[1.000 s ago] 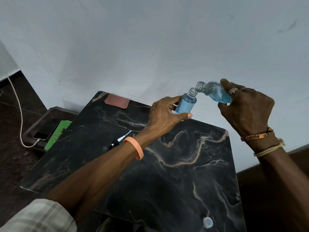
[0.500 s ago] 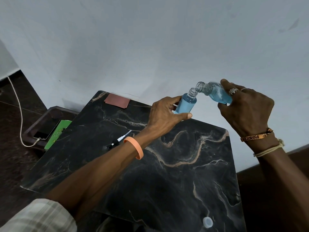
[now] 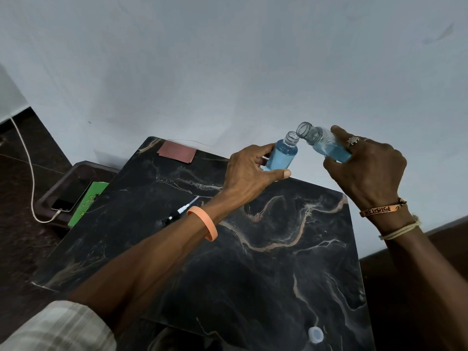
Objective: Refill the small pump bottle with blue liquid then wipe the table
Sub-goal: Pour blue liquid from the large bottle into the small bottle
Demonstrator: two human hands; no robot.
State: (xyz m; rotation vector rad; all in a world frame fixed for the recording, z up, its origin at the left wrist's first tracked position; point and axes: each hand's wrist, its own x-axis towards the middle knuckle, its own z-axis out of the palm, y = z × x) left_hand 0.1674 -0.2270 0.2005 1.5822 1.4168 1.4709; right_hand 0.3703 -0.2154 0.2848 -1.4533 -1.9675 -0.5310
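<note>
A big pale wall (image 3: 228,59) stands behind a dark table (image 3: 253,287) with wavy lines in it. To the left a brown tray (image 3: 58,181) holds a phone (image 3: 67,198) and a green card (image 3: 88,201). Over the far edge of the table the left hand (image 3: 249,173) grips the small pump bottle (image 3: 281,158) and holds it upright. Its top is off and blue liquid fills it nearly to the neck. The right hand (image 3: 367,171) grips a second bottle (image 3: 326,145), tipped sideways, its open mouth just above the small one's mouth. A brown cloth (image 3: 177,151) lies at the far left corner. The pump top (image 3: 181,211) lies near the left wrist. A little white cap (image 3: 315,334) sits at the near edge
</note>
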